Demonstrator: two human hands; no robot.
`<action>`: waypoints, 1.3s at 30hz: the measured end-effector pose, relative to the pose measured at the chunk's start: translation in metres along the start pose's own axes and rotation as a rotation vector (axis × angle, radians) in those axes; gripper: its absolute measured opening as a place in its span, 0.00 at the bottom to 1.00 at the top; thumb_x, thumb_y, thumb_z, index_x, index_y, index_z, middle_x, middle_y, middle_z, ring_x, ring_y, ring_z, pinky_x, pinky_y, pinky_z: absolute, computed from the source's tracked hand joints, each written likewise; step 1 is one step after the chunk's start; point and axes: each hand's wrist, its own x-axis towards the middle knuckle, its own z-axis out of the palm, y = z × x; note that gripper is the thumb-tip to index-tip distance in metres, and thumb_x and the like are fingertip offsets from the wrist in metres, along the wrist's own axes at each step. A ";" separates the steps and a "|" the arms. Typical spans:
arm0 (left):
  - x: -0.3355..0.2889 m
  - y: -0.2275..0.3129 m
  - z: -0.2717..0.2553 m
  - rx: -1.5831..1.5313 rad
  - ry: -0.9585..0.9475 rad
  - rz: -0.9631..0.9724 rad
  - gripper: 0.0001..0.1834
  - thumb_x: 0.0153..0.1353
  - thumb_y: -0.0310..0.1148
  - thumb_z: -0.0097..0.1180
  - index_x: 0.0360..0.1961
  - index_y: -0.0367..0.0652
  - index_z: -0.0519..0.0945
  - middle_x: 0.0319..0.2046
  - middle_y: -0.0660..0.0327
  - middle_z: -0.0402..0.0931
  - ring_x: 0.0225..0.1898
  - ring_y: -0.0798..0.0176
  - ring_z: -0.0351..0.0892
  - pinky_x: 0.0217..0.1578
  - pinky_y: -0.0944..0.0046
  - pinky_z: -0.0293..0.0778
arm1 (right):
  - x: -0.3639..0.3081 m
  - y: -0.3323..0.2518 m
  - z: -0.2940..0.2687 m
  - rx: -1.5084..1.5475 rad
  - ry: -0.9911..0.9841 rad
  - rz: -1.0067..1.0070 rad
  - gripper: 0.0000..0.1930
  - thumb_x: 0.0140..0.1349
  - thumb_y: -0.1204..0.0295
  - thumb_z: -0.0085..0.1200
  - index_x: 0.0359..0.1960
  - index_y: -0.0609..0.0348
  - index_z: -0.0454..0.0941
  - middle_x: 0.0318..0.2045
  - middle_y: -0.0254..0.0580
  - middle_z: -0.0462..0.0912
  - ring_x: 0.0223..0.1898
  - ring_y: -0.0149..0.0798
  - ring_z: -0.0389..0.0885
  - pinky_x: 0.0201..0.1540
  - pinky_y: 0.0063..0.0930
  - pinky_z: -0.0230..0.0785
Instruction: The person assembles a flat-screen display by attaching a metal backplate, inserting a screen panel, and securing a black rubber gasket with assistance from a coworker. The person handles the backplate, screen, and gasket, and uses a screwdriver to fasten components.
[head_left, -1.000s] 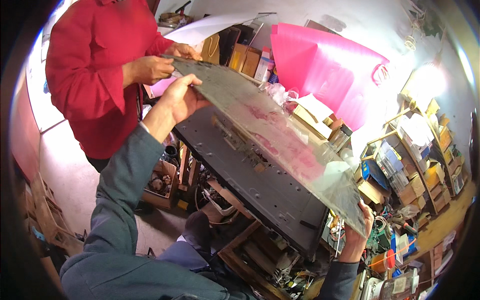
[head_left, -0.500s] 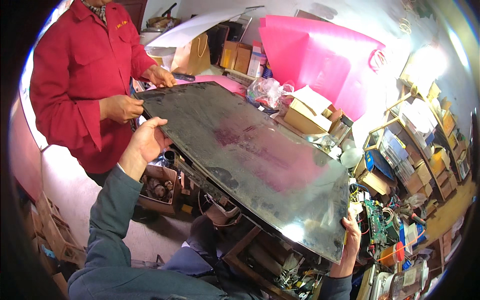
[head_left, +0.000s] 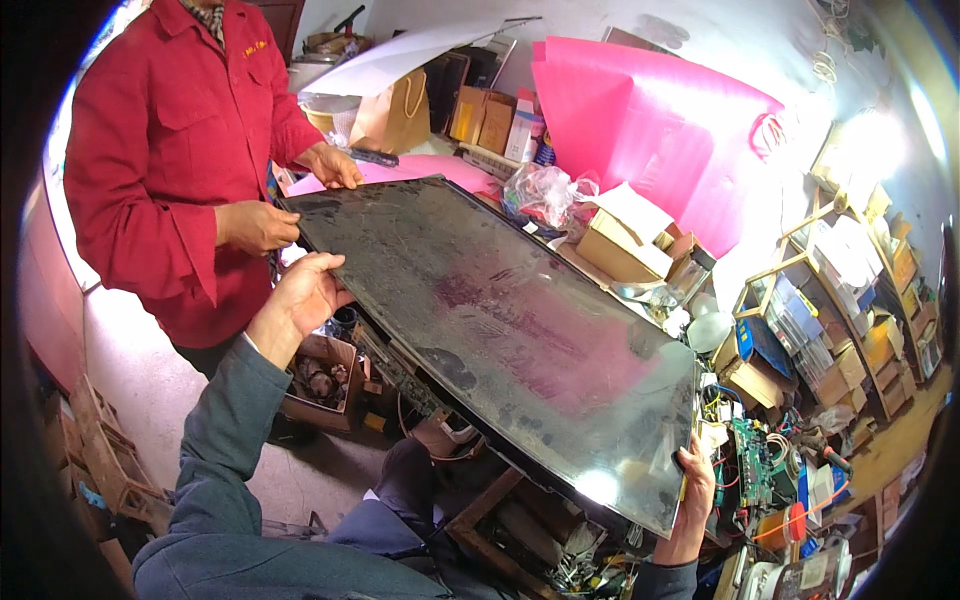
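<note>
A large dusty flat-screen TV panel (head_left: 500,310) is held face up and tilted in front of me, with smears and a pinkish reflection on its dark glass. My left hand (head_left: 300,295) grips its near edge toward the left corner, thumb on top and fingers underneath. My right hand (head_left: 694,490) is closed round the right edge near the lower corner, its fingers partly hidden below. At the far left end, a co-worker in a red jacket (head_left: 190,130) has one hand (head_left: 258,226) at the corner and the other hand (head_left: 335,165) at the far edge.
Behind the panel lie cardboard boxes (head_left: 622,245), a clear plastic bag (head_left: 540,195) and pink foam sheeting (head_left: 650,130). To the right are a green circuit board (head_left: 752,460), wires and a cluttered shelf (head_left: 840,290). An open carton (head_left: 325,385) stands on the floor below.
The view has shifted slightly, and the panel's left end sits a little lower in the picture. Both my hands and the co-worker's keep their places on it.
</note>
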 end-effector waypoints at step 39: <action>0.031 -0.005 -0.042 0.050 -0.047 -0.031 0.20 0.65 0.24 0.55 0.59 0.40 0.74 0.57 0.57 0.77 0.58 0.54 0.76 0.61 0.49 0.73 | 0.019 -0.002 0.003 -0.106 0.040 0.155 0.28 0.60 0.78 0.57 0.64 0.66 0.70 0.57 0.42 0.79 0.54 0.34 0.79 0.56 0.28 0.71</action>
